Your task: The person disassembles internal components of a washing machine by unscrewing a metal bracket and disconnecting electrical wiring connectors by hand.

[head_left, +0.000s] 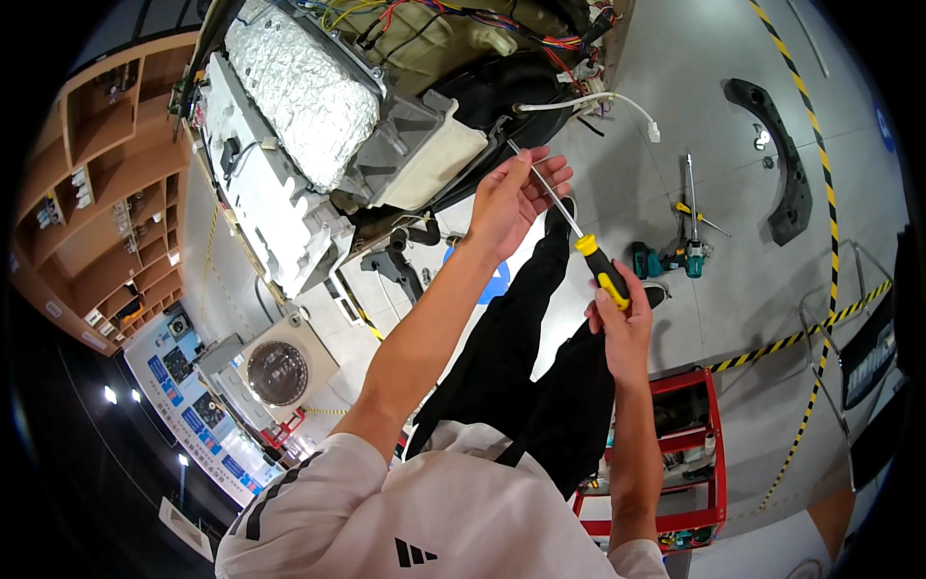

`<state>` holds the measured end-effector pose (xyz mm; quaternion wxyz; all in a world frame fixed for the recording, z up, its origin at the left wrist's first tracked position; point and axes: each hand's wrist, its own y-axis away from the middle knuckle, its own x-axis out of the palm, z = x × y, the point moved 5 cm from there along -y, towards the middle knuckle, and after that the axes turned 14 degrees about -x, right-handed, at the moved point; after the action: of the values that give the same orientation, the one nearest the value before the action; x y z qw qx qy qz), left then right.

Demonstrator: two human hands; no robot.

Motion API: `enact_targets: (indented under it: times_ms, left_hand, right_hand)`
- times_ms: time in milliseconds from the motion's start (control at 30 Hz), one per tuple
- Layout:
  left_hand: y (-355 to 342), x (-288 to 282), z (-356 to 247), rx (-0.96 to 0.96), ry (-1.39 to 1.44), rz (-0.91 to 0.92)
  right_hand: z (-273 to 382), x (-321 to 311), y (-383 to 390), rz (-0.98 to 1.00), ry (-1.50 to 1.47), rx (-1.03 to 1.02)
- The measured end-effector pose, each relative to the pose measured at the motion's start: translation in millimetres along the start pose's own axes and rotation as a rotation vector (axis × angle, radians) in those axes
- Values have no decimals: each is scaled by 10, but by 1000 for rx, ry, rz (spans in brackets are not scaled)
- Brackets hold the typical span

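Probably light and stiff, the yellow-and-black screwdriver slants near the open machine, its fat handle, likely the best place to hold, gripped by the right hand, while the left hand half curls at its slick-looking rod, and I cannot tell if it pinches.

Right grip holding screwdriver handle; left grip at shaft.

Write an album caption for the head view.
Right hand grips a yellow-and-black screwdriver, left hand at its shaft, beside an opened machine with exposed wires.
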<state>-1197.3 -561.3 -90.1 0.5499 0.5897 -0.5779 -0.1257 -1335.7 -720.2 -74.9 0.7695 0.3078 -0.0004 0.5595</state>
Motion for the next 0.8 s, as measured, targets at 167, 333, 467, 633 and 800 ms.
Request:
enact_targets:
  times_ms: [167, 333, 467, 633, 800]
  left_hand:
    - [-11, -26, -28, 31, -86, -69]
    - [1, -91, -32, 31, -57, -21]
    - [7, -18, -22, 5, 39, 39]
    - [-28, -52, -35, 58, -18, -57]
    - [-11, -53, -28, 50, 44, 6]
  right_hand:
    - [106, 11, -65, -125, -143, 51]
    - [-46, -32, -103, -55, -306, 395]
    - [-1, -69, -119, -6, 227, -145]
    - [111, 64, -95, -47, 172, -161]
    - [-153, 16, -76, 285, -371, 510]
